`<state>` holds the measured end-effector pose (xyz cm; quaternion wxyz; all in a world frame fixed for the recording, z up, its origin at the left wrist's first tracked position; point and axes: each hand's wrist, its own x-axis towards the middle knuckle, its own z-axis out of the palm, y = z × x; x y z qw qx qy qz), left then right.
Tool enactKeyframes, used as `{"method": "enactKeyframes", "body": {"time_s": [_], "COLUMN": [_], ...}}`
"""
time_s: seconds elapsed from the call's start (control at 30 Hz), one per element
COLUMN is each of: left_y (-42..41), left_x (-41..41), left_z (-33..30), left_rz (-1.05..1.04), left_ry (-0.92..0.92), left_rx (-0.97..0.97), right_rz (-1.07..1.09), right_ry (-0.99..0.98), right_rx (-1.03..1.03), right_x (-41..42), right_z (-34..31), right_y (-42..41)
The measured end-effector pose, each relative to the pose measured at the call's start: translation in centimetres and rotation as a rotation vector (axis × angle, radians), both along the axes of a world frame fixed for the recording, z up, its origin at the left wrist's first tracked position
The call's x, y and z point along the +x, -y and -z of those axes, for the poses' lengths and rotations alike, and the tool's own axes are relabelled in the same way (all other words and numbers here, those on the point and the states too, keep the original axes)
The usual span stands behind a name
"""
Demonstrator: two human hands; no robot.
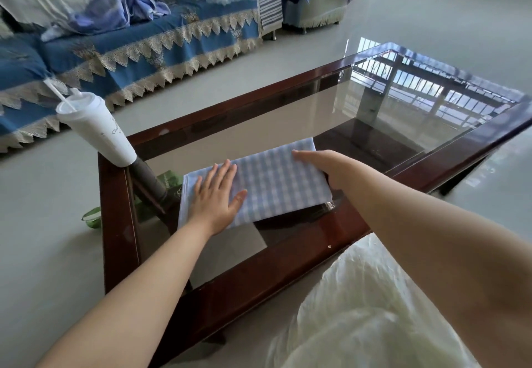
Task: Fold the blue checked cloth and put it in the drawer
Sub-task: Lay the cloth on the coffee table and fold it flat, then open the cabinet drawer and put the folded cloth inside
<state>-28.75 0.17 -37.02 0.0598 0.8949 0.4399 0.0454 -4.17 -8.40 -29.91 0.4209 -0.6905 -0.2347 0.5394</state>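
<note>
The blue checked cloth (276,183) lies folded into a flat rectangle on the glass top of the coffee table (288,255), near its front left part. My left hand (217,198) presses flat on the cloth's left end, fingers straight and spread. My right hand (322,166) rests on the cloth's right side with fingers stretched across the top edge; whether its thumb is under the cloth's edge is hidden. No drawer is visible.
A white lidded cup with a straw (96,127) stands on the table's left corner. Green items (92,218) lie on the floor below. A sofa with a blue cover (129,48) and loose cloths is beyond. White fabric (359,310) covers my lap.
</note>
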Motion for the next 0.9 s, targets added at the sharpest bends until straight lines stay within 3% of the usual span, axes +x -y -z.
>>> {"method": "enactKeyframes", "body": {"time_s": [0.2, 0.37, 0.43, 0.53, 0.6, 0.7, 0.73, 0.8, 0.9], "left_y": [-0.6, 0.7, 2.3, 7.1, 11.4, 19.0, 21.7, 27.0, 34.7], "left_x": [3.3, 9.0, 11.8, 17.9, 22.5, 29.2, 31.4, 34.8, 38.8], "left_z": [-8.9, -16.5, -16.9, -16.8, -16.9, -17.2, -17.2, -16.7, -15.0], "left_rz": [0.131, 0.318, 0.427, 0.565, 0.667, 0.832, 0.891, 1.024, 1.279], "left_ry": [0.103, -0.191, -0.175, -0.05, -0.02, -0.061, -0.068, -0.022, 0.101], "left_rx": [-0.021, -0.559, -0.561, -0.458, -0.277, 0.124, 0.235, 0.387, 0.486], "right_rz": [-0.036, 0.092, 0.181, 0.393, 0.504, 0.411, 0.339, 0.197, 0.155], "right_ry": [0.139, 0.17, 0.177, 0.293, 0.617, 1.338, 1.472, 1.49, 1.318], "right_rx": [0.361, 0.467, 0.457, 0.486, 0.37, -0.226, -0.376, -0.49, -0.505], "right_x": [-0.5, 2.6, 4.8, 8.7, 11.4, 14.1, 14.3, 14.4, 15.2], "right_z": [-2.4, -5.6, -6.3, -6.9, -7.1, -7.7, -8.1, -8.4, -7.5], "right_y": [4.5, 12.2, 16.5, 23.6, 28.5, 35.8, 37.7, 40.1, 44.0]}}
